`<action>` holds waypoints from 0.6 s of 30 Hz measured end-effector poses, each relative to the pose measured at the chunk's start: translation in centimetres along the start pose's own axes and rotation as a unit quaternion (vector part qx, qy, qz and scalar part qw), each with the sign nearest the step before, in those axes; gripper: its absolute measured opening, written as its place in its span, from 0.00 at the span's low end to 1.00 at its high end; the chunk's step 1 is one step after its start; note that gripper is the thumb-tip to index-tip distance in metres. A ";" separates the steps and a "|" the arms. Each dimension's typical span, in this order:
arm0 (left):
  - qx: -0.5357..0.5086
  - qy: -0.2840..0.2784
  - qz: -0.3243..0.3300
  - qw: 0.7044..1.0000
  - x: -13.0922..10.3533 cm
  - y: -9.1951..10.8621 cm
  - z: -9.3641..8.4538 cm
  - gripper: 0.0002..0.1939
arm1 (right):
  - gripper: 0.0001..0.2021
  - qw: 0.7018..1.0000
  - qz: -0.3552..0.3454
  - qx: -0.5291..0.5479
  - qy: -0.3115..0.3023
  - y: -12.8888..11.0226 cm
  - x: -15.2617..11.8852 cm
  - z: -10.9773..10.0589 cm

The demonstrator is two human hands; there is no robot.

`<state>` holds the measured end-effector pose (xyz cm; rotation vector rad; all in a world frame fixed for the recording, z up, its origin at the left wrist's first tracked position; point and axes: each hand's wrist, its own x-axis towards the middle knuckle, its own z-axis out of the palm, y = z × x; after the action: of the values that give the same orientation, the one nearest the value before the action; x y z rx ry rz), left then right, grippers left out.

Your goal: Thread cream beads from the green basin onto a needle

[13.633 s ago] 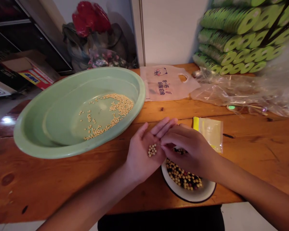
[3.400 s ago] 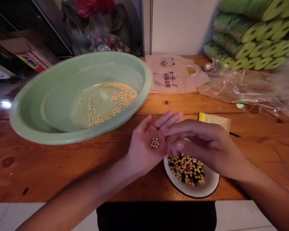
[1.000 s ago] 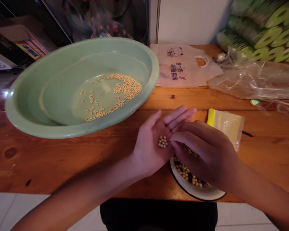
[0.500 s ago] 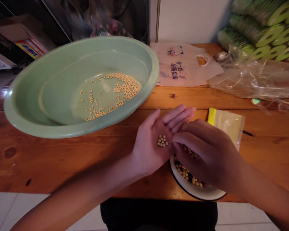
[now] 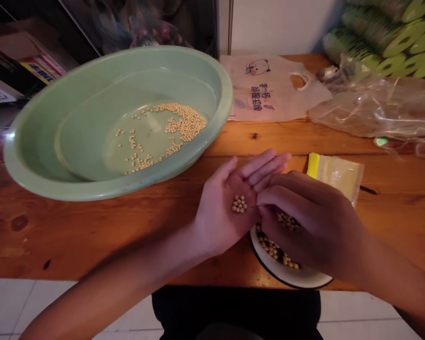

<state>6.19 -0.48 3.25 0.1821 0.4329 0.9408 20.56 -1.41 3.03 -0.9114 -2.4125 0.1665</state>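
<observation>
Slightly away from the palmed beads (image 5: 239,204), the right hand (image 5: 306,222) is easing back: its fingertips are leaving a little more gap than half a second ago, and a thin dark strand (image 5: 252,207) is showing across it, running toward the nearest bead. Whether its tip is entering that bead's hole or only touching its edge, I cannot tell. For the work in hand, this is suggesting that the strand is lining up with one bead rather than the whole cluster.

A few seconds back, the right thumb was hanging apart; now thumb and forefinger are pinching together on the strand, the other fingers curling behind. The left hand (image 5: 219,212) is lying open, palm up, fingers loosely extended, cradling the beads without gripping them.

Below the right hand, the white bowl (image 5: 283,275) is standing on the bench (image 5: 116,215), partly hidden, holding pale and dark beads. To the left, the green basin (image 5: 92,190) is holding many pale beads, their scatter looking unchanged.
</observation>
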 end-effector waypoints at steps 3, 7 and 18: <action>-0.010 0.004 -0.001 1.000 0.1 0.1 -0.1 0.29 | 0.07 1.000 0.013 0.010 0.000 0.0 -0.1 -0.2; -0.022 -0.006 -0.008 1.000 0.3 0.0 -0.6 0.30 | 0.07 0.999 0.020 0.007 -0.025 -0.1 -0.2 -0.2; -0.007 -0.029 -0.007 1.000 0.3 0.2 -0.9 0.29 | 0.08 0.998 -0.032 -0.033 0.034 -0.5 0.3 0.3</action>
<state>5.78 -0.17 2.41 0.1923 0.3728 0.9226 19.94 -1.60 3.06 -0.8533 -2.3936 0.0306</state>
